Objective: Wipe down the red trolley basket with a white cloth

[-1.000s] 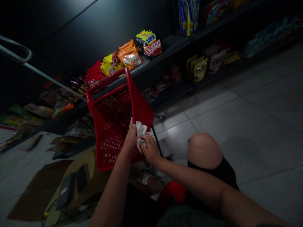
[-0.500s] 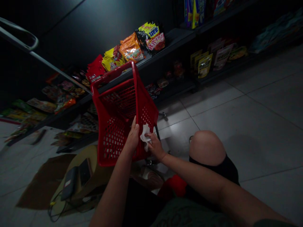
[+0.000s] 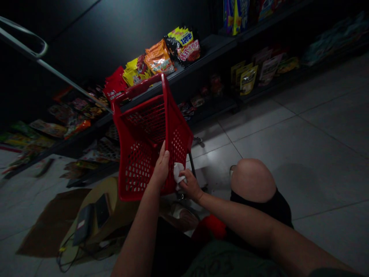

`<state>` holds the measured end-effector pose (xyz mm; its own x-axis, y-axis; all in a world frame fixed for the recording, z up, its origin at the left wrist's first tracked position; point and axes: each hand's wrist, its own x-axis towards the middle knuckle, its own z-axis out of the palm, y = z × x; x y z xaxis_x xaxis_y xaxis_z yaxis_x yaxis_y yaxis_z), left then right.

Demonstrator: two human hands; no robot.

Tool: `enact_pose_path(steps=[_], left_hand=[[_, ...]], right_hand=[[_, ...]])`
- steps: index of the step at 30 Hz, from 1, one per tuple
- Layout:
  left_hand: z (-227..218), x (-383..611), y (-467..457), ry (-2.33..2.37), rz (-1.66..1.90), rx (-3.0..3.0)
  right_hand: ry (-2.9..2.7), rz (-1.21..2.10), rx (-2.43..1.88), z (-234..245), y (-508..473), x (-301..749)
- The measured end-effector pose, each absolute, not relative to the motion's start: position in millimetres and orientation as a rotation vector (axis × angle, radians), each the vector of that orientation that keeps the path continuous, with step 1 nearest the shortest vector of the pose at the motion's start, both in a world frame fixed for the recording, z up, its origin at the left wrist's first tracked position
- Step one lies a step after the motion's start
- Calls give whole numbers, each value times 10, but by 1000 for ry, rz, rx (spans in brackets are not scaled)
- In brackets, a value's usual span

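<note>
A red plastic shopping cart (image 3: 141, 140) with a perforated basket stands tilted in view in front of me. My left hand (image 3: 162, 165) grips the basket's near rim, its fingers partly hidden inside and its thumb along the edge. At the basket's right outer side, my right hand (image 3: 188, 184) is closed on a crumpled white cloth (image 3: 178, 173). That cloth lies against the perforated side wall, low down near the corner. Some of the right hand's fingers are hidden behind it.
Behind the cart run dark shelves (image 3: 213, 50) with orange snack packets (image 3: 159, 57) and other bags. A pale pole (image 3: 66, 79) slants in from the left. A round stool (image 3: 108, 192) holds two dark devices with a cable, beside brown cardboard (image 3: 46, 227). My knee (image 3: 255, 179) is at the right.
My right hand has slid slightly down along the cart's side with the white cloth, which is now bunched differently. My left hand stays on the rim.
</note>
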<state>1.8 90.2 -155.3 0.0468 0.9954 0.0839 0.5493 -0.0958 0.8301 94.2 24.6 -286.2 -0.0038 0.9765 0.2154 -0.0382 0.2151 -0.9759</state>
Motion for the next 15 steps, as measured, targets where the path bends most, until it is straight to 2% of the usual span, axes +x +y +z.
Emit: enact_pose_path(steps=[3,6,10,12,15], left_hand=[[-1525,19,885,1565,914,1732],[-1563,-6,903,1574,919,1724],[-1658,-13,954,1562,950,1636],[-1672,15,960,1527,978,1579],[-1645,62,940,1519,966,1547]], right_hand=[[-1144,1208,-1172,-3078,239,929],[-1137,1173,-1085,-2857,186,911],[-1351,963,-841,-2555,151,934],[-1340,912,-867,-2649,184,948],[-1133,1014,-1077,-2894,273,932]])
